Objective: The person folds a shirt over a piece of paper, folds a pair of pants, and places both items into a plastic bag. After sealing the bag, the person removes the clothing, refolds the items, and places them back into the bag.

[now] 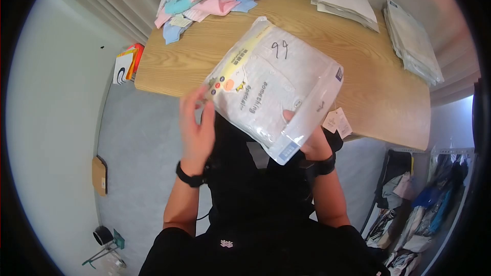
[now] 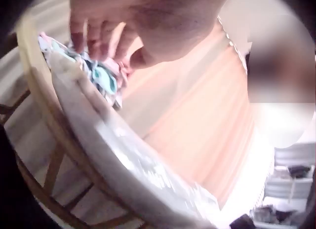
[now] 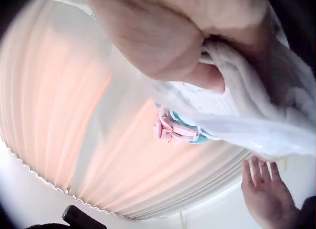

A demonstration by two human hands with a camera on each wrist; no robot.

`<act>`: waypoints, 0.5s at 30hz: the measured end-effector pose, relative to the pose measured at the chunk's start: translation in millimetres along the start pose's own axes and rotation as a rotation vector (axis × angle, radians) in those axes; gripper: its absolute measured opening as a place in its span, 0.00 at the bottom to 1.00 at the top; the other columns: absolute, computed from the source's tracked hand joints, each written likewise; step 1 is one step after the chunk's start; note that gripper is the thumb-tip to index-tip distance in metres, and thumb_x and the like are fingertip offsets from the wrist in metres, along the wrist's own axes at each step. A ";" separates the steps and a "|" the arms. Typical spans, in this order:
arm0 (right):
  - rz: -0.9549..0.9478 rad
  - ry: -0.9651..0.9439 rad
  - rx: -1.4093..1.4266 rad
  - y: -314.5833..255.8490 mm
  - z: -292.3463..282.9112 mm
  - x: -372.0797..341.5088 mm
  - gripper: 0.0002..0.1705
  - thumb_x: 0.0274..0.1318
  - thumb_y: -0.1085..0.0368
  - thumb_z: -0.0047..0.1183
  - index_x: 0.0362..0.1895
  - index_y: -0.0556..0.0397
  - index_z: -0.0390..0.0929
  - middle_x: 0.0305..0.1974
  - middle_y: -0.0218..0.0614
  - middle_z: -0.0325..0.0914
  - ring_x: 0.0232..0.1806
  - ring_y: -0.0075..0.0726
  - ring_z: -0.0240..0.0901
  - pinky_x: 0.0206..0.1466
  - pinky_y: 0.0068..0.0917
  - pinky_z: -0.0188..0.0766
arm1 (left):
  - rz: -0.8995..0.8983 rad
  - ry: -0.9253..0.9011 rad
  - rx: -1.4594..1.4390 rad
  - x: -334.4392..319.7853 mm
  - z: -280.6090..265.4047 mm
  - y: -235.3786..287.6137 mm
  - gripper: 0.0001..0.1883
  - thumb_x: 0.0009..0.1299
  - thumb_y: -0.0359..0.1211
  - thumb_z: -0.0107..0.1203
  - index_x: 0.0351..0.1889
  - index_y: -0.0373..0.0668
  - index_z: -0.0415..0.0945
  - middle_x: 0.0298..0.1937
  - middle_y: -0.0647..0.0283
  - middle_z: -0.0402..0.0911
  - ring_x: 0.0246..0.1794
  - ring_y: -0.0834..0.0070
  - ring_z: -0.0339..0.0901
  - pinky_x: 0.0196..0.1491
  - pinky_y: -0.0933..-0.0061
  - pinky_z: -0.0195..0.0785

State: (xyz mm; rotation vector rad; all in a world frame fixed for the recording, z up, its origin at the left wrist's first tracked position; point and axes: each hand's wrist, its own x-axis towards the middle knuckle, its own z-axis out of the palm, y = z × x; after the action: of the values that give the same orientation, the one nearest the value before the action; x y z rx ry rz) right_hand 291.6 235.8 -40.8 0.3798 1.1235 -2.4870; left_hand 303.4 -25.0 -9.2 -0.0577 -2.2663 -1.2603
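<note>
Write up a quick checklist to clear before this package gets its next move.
1. Right hand grips package: ok, thumb on its upper face.
2. Left hand grips package: not ok, fingers are open beside its edge; contact is unclear.
3. Package wholly over table: not ok, its near part extends past the edge.
4. Package sealed: cannot tell.
5. Tag inside package: not ok, it shows outside.

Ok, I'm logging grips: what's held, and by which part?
The bagged package, gripped by the right hand at its near edge; the left hand is open.
</note>
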 end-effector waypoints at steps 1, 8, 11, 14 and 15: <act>-0.025 0.000 -0.038 -1.8 1.0 -2.8 0.24 0.66 0.69 0.63 0.62 0.60 0.72 0.48 0.32 0.77 0.44 0.25 0.75 0.47 0.28 0.77 | -0.111 0.055 -0.108 11.5 0.8 -18.7 0.17 0.77 0.33 0.58 0.61 0.36 0.78 0.45 0.59 0.84 0.49 0.69 0.79 0.54 0.69 0.70; -0.059 -0.029 -0.112 4.9 -31.2 -13.4 0.14 0.62 0.67 0.66 0.49 0.56 0.79 0.43 0.31 0.80 0.45 0.28 0.79 0.45 0.28 0.79 | -0.369 -0.354 -0.210 49.5 -28.1 -34.2 0.20 0.80 0.35 0.57 0.67 0.38 0.77 0.51 0.60 0.86 0.49 0.80 0.80 0.54 0.76 0.73; -0.186 -0.083 -0.118 14.0 -44.2 -12.7 0.16 0.69 0.59 0.59 0.54 0.55 0.78 0.46 0.33 0.81 0.48 0.33 0.79 0.48 0.32 0.80 | -0.487 -0.426 -0.388 50.9 -25.2 -30.4 0.20 0.81 0.34 0.55 0.67 0.37 0.76 0.53 0.60 0.86 0.51 0.81 0.81 0.53 0.77 0.73; -0.323 -0.091 0.178 17.9 -32.4 -9.5 0.22 0.75 0.51 0.48 0.62 0.53 0.75 0.50 0.36 0.80 0.52 0.37 0.79 0.52 0.37 0.80 | -0.605 -0.453 -0.581 45.7 -27.2 -48.1 0.20 0.83 0.34 0.53 0.69 0.35 0.74 0.57 0.59 0.85 0.54 0.81 0.80 0.57 0.78 0.73; -0.233 0.013 0.345 7.4 -5.1 -14.5 0.25 0.76 0.49 0.45 0.64 0.52 0.73 0.52 0.36 0.80 0.53 0.38 0.79 0.53 0.39 0.80 | -0.614 -0.406 -0.684 40.7 -22.2 -49.2 0.21 0.83 0.34 0.52 0.70 0.34 0.73 0.58 0.59 0.85 0.54 0.80 0.80 0.57 0.77 0.73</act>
State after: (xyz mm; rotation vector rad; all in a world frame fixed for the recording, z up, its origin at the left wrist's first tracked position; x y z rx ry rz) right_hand 308.2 238.6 -43.3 0.3781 0.7768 -2.8961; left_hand 264.1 -79.2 -18.8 0.1621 -2.1163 -2.5063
